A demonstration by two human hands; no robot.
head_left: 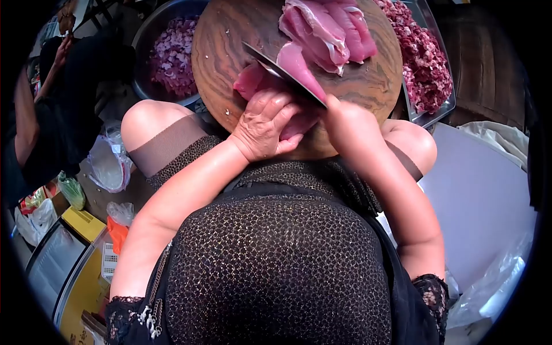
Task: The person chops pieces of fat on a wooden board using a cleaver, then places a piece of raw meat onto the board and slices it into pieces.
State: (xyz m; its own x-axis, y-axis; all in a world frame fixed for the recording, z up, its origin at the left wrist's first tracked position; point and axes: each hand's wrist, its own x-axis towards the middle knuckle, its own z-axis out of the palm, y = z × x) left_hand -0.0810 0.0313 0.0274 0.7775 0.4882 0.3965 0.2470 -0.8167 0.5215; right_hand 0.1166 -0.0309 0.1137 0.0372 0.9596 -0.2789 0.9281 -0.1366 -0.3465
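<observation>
A kitchen knife (284, 75) slants across the round wooden chopping board (221, 57), its blade in a piece of raw pink meat (299, 123). My left hand (267, 123) presses on this piece, fingers curled over it close to the blade. With my right hand (352, 118) I grip the knife; the handle is hidden inside my fist. On the far side of the blade a cut slice of meat (299, 64) leans away. Larger slabs of meat (316, 34) lie further back on the board.
A metal bowl (140, 80) of diced pale meat stands left of the board. To the right, a metal tray (451, 92) holds dark red chopped meat. Another person's arm (26, 118) shows at far left. Plastic bags (107, 164) and a yellow box (83, 223) lie lower left.
</observation>
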